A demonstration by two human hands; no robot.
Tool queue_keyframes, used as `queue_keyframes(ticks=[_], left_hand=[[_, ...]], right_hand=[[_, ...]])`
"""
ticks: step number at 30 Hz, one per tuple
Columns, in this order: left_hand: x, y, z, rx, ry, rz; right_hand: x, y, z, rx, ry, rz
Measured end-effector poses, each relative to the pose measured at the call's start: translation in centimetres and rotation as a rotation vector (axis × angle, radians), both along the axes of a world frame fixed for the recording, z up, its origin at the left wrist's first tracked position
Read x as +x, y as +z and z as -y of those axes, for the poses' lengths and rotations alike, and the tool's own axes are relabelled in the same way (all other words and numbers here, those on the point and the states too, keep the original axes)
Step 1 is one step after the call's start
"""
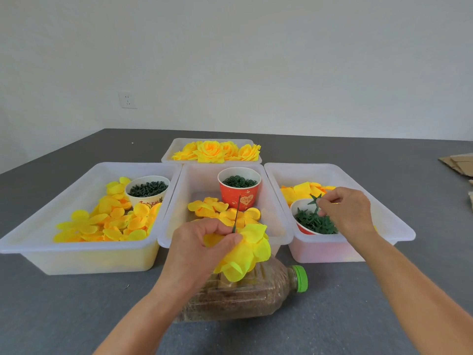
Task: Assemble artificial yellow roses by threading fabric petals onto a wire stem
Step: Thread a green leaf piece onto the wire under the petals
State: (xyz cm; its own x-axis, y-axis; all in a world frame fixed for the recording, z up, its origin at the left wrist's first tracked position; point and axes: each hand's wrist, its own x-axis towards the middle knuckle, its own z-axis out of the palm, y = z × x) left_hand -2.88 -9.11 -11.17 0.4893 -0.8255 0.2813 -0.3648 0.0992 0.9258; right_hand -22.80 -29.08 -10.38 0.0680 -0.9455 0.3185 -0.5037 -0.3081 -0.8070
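Pinching the green wire stem [236,213] above stacked yellow fabric petals [249,252], the left hand [202,249] is holding them near center; the right hand [344,210] is pinching a green star-shaped calyx [315,201] over the right paper cup [304,228].

Grey table [76,303]: four bins [76,254], bottle [245,295], cardboard [458,165].

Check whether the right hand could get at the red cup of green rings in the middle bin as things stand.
Probably yes: the red cup stands open-topped and unobstructed, but the right hand is pinching a green calyx, so it isn't free.
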Motion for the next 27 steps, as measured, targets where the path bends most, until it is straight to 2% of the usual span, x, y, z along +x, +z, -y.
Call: queue_keyframes(ticks=[3, 7, 13, 17, 21, 27], left_hand=[[0.0, 0.1, 0.0, 0.002, -0.014, -0.012], [0.0, 0.1, -0.1, 0.007, -0.009, -0.010], [-0.1, 0.1, -0.1, 0.012, -0.004, -0.024], [-0.1, 0.1, -0.1, 0.019, -0.013, -0.023], [-0.1, 0.2, -0.1, 0.018, -0.008, -0.010], [-0.2, 0.3, -0.1, 0.008, -0.011, 0.015]], right_hand=[[0.5, 0.7, -0.6, 0.183, 0.073, 0.330], [1.8, 2.0, -2.4, 0.231, 0.180, 0.469], [4.7, 4.3, -7.5, -0.063, 0.364, 0.425], [6.7, 4.8, -10.4, -0.256, 0.411, 0.360], [7.9, 4.4, -11.6, -0.384, 0.403, 0.292], [8.5, 3.8, -11.9, -0.460, 0.423, 0.240]])
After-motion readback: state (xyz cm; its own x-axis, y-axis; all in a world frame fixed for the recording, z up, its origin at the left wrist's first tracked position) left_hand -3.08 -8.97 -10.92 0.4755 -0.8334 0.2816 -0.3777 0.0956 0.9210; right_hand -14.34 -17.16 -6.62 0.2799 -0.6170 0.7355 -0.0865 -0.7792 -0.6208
